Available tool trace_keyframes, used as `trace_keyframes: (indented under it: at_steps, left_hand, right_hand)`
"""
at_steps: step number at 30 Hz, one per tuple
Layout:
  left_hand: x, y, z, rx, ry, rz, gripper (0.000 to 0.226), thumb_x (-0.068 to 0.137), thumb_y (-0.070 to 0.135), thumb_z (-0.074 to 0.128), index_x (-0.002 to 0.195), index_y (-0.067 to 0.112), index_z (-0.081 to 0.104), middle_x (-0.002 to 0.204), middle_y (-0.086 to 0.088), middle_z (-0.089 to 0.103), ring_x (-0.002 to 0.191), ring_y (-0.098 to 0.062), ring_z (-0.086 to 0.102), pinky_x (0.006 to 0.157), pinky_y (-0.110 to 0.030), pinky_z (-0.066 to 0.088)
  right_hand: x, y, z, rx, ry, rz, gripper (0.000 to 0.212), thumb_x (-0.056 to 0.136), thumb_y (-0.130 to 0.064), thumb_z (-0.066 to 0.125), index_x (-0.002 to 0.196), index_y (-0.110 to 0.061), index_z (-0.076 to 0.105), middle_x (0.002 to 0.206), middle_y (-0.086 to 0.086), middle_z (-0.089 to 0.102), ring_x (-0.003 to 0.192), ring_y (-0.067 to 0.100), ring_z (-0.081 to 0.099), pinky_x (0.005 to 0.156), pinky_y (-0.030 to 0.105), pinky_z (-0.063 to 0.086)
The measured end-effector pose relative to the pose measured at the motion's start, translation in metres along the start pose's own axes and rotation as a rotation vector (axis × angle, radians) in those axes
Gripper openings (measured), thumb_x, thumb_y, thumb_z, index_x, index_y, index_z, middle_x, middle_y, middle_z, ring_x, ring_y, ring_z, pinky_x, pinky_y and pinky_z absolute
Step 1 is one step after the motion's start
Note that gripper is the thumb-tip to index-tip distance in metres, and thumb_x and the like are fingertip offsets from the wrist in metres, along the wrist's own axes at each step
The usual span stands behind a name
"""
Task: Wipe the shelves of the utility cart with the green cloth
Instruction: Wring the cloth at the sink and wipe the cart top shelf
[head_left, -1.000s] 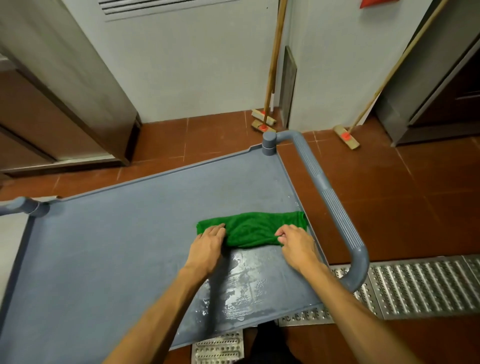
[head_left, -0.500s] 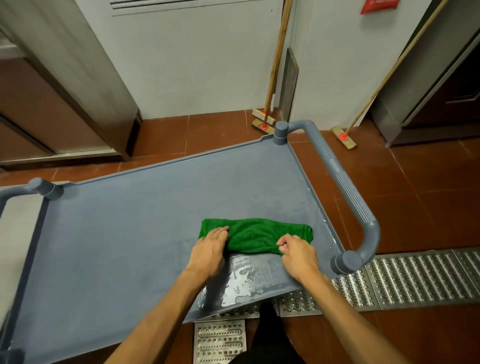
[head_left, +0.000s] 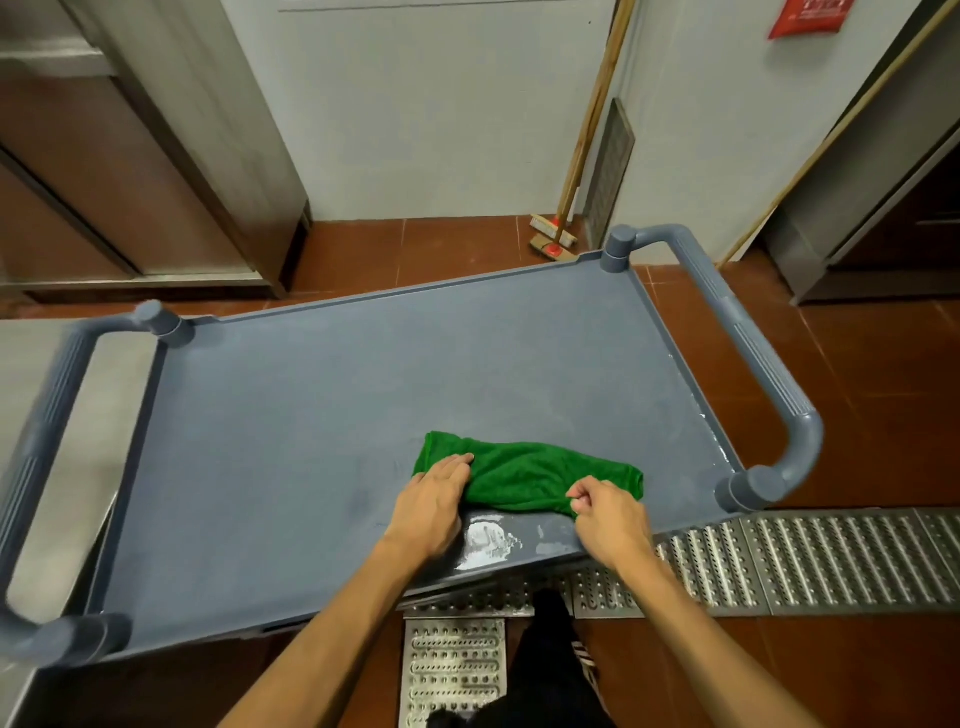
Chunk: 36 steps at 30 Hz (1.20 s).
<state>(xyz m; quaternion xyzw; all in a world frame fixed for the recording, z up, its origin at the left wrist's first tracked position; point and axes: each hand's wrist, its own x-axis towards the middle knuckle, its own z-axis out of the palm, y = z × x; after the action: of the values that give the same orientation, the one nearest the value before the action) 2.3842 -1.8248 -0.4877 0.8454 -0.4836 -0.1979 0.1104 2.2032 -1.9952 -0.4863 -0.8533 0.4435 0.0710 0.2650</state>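
Fingers (head_left: 456, 462) of the left hand (head_left: 431, 501) lie straight and close together, pressed flat on the left end of the folded green terry cloth (head_left: 524, 475). The right hand (head_left: 608, 519) is curled, thumb and fingertips pinching the cloth's near right edge. The cloth lies as a long band on the top shelf (head_left: 363, 415) of the blue-grey plastic utility cart, close to the shelf's near edge and toward its right end, stopping short of the right rim. Between the two wrists, right at the near edge, a glistening wet patch (head_left: 488, 538) shines on the shelf, and a thin wet streak (head_left: 714, 436) runs along the right rim. A ribbed tubular right handle (head_left: 753, 358) loops off the cart's right end, a matching left handle (head_left: 39, 457) off its left end. Below is red-brown tiled floor (head_left: 883, 405), crossed by a perforated metal drain grate (head_left: 831, 556) beyond the near right corner. Past the far right corner, a wooden-handled broom (head_left: 555, 244) leans on the pale wall.
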Motion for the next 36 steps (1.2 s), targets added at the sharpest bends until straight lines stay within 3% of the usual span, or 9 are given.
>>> trace_keyframes:
  at_steps: [23,36]
  left_hand:
    - [-0.145,-0.102,-0.012,-0.097,0.116,-0.156,0.064,0.084,0.001,0.049,0.147,0.015,0.045,0.155,-0.001,0.044,0.141,-0.022,0.042,0.114,-0.032,0.035]
    - [-0.216,-0.143,-0.021,-0.132,0.158,-0.402,0.062,0.088,0.008,0.049,0.148,0.025,0.042,0.151,-0.001,0.049,0.135,-0.026,0.049,0.111,-0.038,0.041]
  right_hand:
    - [-0.056,-0.117,0.075,-0.136,-0.011,-0.184,0.022,0.091,-0.016,0.050,0.105,-0.023,0.066,0.113,0.003,0.067,0.105,0.027,0.064,0.085,0.032,0.046]
    - [-0.082,-0.178,0.116,-0.113,-0.049,-0.366,0.020,0.092,-0.015,0.051,0.106,-0.021,0.065,0.113,0.003,0.065,0.105,0.025,0.063,0.085,0.031,0.045]
